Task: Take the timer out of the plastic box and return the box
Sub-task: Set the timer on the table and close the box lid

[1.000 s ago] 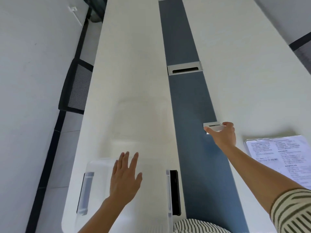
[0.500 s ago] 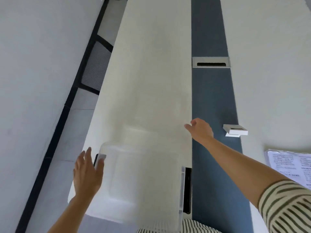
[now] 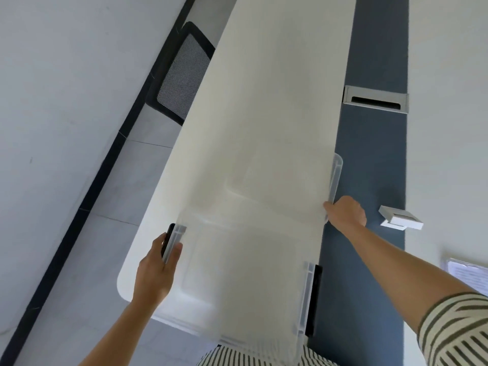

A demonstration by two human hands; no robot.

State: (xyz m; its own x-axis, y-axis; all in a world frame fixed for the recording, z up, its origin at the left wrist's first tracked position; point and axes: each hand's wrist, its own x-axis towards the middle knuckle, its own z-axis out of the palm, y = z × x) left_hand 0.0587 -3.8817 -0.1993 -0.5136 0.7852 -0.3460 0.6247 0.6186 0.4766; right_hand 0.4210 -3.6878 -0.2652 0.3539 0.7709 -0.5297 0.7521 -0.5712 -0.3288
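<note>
White table (image 3: pixel 264 101) carries small white timer (image 3: pixel 400 220), already out; left hand (image 3: pixel 155 270) and right hand (image 3: pixel 346 211) each grip translucent plastic box (image 3: pixel 245 260), return pending.

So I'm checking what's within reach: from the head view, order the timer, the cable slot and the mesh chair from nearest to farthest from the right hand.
From the right hand:
1. timer, just right, on the blue strip.
2. cable slot, farther up the strip.
3. mesh chair, far left, beyond the table.

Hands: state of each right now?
Left hand: closed on the plastic box at its black latch.
Right hand: closed on the box's far rim.
</note>
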